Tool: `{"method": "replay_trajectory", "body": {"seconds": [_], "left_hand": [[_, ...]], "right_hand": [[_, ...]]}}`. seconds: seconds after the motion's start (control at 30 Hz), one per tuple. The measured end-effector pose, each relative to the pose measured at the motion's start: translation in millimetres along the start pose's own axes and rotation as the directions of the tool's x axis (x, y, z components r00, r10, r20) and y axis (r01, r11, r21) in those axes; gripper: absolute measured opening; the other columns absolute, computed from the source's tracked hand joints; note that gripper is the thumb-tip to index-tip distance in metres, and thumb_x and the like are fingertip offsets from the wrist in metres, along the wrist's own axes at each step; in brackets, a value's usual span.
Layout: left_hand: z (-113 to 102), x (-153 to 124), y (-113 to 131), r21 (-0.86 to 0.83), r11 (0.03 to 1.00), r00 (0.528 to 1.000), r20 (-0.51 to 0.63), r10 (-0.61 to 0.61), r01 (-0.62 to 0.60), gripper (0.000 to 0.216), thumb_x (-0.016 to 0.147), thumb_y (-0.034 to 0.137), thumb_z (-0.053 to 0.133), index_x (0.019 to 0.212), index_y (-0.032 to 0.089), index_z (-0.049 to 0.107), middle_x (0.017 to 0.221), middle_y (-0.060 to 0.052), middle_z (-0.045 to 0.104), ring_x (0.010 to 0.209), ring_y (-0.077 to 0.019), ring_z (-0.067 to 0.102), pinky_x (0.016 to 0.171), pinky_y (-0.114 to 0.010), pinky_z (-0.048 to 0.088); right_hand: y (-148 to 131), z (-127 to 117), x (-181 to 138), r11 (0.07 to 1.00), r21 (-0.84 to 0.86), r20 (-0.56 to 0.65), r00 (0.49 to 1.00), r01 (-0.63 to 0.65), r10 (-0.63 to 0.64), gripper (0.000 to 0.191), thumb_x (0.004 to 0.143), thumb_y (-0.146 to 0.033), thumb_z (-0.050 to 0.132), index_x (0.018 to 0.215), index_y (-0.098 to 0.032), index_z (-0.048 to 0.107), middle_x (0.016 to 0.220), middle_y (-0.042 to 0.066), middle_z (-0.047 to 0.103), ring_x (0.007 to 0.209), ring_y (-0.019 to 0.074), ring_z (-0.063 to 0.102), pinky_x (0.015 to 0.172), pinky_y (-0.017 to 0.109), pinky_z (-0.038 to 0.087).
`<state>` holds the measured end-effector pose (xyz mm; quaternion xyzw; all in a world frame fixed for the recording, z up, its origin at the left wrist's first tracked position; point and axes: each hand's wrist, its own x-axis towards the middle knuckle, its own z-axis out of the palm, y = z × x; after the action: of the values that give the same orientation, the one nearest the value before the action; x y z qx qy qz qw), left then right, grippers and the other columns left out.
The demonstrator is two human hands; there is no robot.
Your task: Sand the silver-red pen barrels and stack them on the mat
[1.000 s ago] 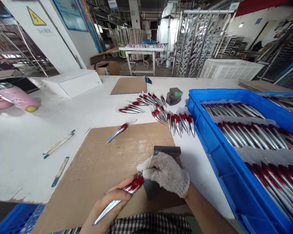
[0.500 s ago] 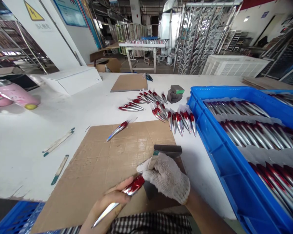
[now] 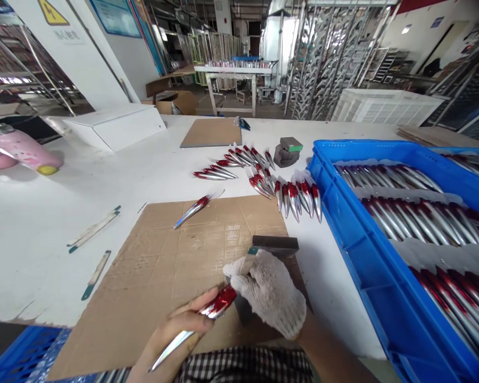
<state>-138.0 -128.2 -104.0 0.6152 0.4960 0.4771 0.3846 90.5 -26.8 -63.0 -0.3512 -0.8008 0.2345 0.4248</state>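
Note:
My bare left hand (image 3: 171, 335) is closed around a red and silver tapered piece (image 3: 201, 322), its red end pointing up right and its silver tip down left. My right hand (image 3: 269, 292), in a white knitted glove, is closed on a thin flat tool (image 3: 248, 259) with a green tip, its edge meeting the red end of the piece. Both hands hover over a brown cardboard sheet (image 3: 175, 271) on the white table. A dark grey block (image 3: 275, 246) lies just behind the gloved hand.
One loose tapered piece (image 3: 191, 211) lies on the cardboard's far edge; several more (image 3: 263, 178) are spread on the table beyond. A blue crate (image 3: 343, 223) at the right holds rows of them. Flat strips (image 3: 93, 229) lie left. Pink bottle (image 3: 24, 151), white box (image 3: 115, 125) further back.
Both hands keep their hold and stay almost in place; the view has shifted slightly, so the table items sit a little higher in the picture.

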Motion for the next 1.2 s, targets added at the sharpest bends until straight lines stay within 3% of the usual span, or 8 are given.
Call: {"method": "replay_trajectory", "body": {"seconds": [0.1, 0.3, 0.5, 0.7, 0.8, 0.9, 1.1, 1.2], "left_hand": [[-3.2, -2.4, -3.1, 0.048, 0.997, 0.998, 0.017, -0.065, 0.064, 0.014, 0.095, 0.031, 0.068, 0.095, 0.037, 0.081, 0.137, 0.002, 0.073, 0.121, -0.0257, 0.071, 0.103, -0.032, 0.056], [-7.4, -8.5, -12.0, 0.024, 0.996, 0.996, 0.016, -0.088, 0.088, 0.015, 0.095, 0.034, 0.067, 0.094, 0.032, 0.081, 0.141, -0.003, 0.070, 0.126, -0.0304, 0.068, 0.105, -0.039, 0.056], [-2.5, 2.8, -1.0, 0.023, 1.000, 0.999, 0.033, -0.003, 0.002, 0.011, 0.094, 0.029, 0.070, 0.095, 0.033, 0.080, 0.132, 0.001, 0.076, 0.117, -0.0225, 0.074, 0.101, -0.024, 0.056], [-5.0, -2.0, -9.2, 0.047, 0.999, 0.999, 0.049, -0.001, -0.002, 0.016, 0.095, 0.023, 0.068, 0.100, 0.035, 0.078, 0.138, 0.003, 0.072, 0.123, -0.0209, 0.071, 0.104, -0.024, 0.053], [-4.4, -4.6, -12.8, 0.044, 0.999, 0.999, 0.045, 0.000, -0.002, 0.016, 0.095, 0.023, 0.068, 0.099, 0.035, 0.078, 0.140, 0.003, 0.071, 0.122, -0.0215, 0.071, 0.105, -0.025, 0.053], [-3.2, -4.5, -13.2, 0.023, 1.000, 0.999, 0.040, -0.008, 0.007, 0.017, 0.095, 0.022, 0.068, 0.099, 0.036, 0.078, 0.139, 0.004, 0.072, 0.122, -0.0210, 0.071, 0.103, -0.025, 0.054], [-3.4, -4.8, -15.1, 0.052, 0.998, 0.999, 0.042, -0.029, 0.027, 0.019, 0.095, 0.021, 0.067, 0.101, 0.035, 0.079, 0.141, 0.002, 0.070, 0.125, -0.0221, 0.069, 0.105, -0.026, 0.053], [-1.5, -1.6, -12.9, 0.043, 0.999, 0.999, 0.025, -0.023, 0.022, 0.015, 0.094, 0.025, 0.068, 0.098, 0.034, 0.080, 0.138, 0.001, 0.072, 0.121, -0.0233, 0.071, 0.104, -0.027, 0.055]], "right_hand": [[-2.4, 3.7, -1.8, 0.996, -0.085, -0.086, 0.996, 0.002, -0.009, 0.027, 0.103, -0.029, 0.051, 0.101, -0.021, 0.076, 0.092, 0.005, 0.076, 0.086, 0.0256, 0.069, 0.083, 0.037, 0.050], [0.0, -2.8, -1.2, 0.997, 0.074, 0.039, 0.999, -0.032, 0.030, 0.012, 0.096, -0.025, 0.065, 0.098, -0.023, 0.077, 0.092, 0.000, 0.076, 0.089, 0.0218, 0.070, 0.084, 0.032, 0.050], [-5.2, 3.7, -6.6, 0.992, -0.114, -0.174, 0.982, 0.058, -0.077, 0.026, 0.106, -0.032, 0.049, 0.104, -0.021, 0.073, 0.090, 0.004, 0.074, 0.085, 0.0223, 0.069, 0.083, 0.033, 0.051], [-1.0, 0.0, -3.9, 1.000, -0.020, -0.019, 1.000, -0.010, 0.010, 0.019, 0.102, -0.033, 0.057, 0.098, -0.026, 0.074, 0.088, 0.000, 0.074, 0.085, 0.0199, 0.068, 0.081, 0.030, 0.050], [-4.3, 5.7, -5.2, 0.973, -0.226, -0.100, 0.993, 0.046, -0.070, 0.029, 0.107, -0.035, 0.046, 0.099, -0.025, 0.073, 0.085, 0.002, 0.073, 0.080, 0.0213, 0.066, 0.078, 0.032, 0.047], [-7.3, 9.2, -8.4, 0.979, -0.199, -0.200, 0.977, 0.039, -0.080, 0.028, 0.108, -0.031, 0.046, 0.103, -0.021, 0.072, 0.090, 0.004, 0.074, 0.085, 0.0210, 0.067, 0.083, 0.031, 0.047], [-3.9, 0.8, -4.3, 0.998, -0.026, -0.001, 0.998, -0.059, 0.059, 0.016, 0.100, -0.031, 0.060, 0.103, -0.026, 0.075, 0.089, 0.000, 0.074, 0.085, 0.0215, 0.068, 0.081, 0.032, 0.049], [-4.2, 5.0, -4.2, 0.992, -0.127, -0.085, 0.996, -0.015, 0.004, 0.024, 0.104, -0.032, 0.053, 0.101, -0.025, 0.075, 0.088, 0.001, 0.074, 0.084, 0.0221, 0.068, 0.081, 0.033, 0.049]]}}
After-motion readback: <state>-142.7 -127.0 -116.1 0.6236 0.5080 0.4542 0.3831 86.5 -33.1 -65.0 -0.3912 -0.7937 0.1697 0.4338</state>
